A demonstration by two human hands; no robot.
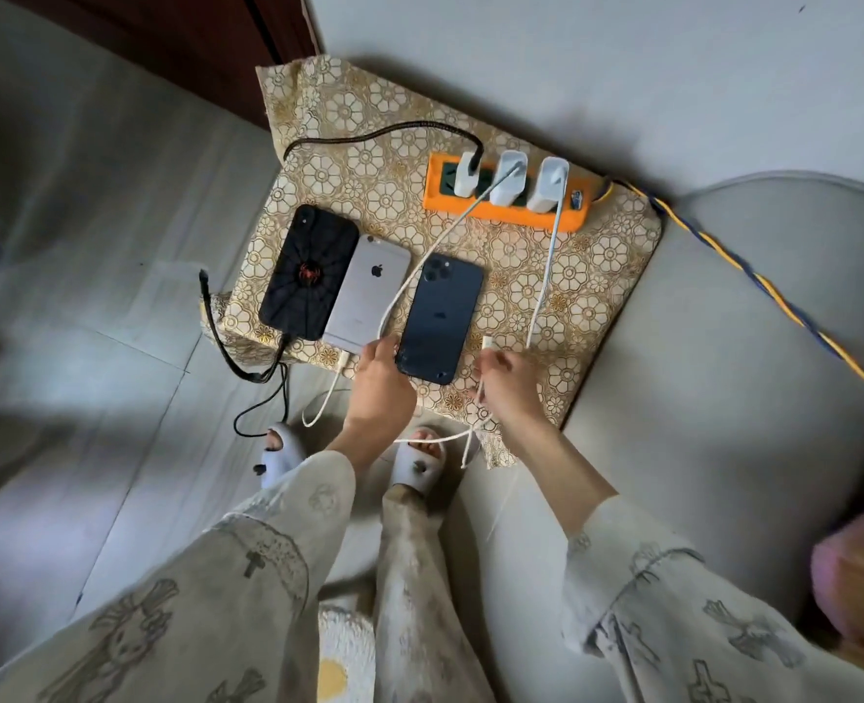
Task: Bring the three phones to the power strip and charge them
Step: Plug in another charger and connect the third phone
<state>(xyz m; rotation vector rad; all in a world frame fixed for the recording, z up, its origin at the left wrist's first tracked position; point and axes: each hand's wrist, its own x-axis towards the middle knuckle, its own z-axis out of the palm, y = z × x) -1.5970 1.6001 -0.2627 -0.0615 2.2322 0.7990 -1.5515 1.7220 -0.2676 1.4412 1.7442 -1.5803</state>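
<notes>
Three phones lie face down side by side on a small table with a floral cloth (pixel 597 276): a black spider-case phone (pixel 308 272) with a black cable in its bottom, a silver phone (pixel 366 294) with a white cable plugged in, and a dark blue phone (pixel 440 317). Behind them sits the orange power strip (pixel 501 213) with three white chargers (pixel 508 182). My left hand (pixel 381 375) grips the dark blue phone's lower left corner. My right hand (pixel 508 385) pinches a white cable (pixel 541 291) near its plug, just right of that phone.
A grey sofa arm (pixel 724 357) presses against the table's right side. A blue-and-yellow braided cord (pixel 775 296) runs from the strip over the sofa. My slippered feet (pixel 419 461) stand at the table's front edge. Loose cable loops hang off the front. Tiled floor lies left.
</notes>
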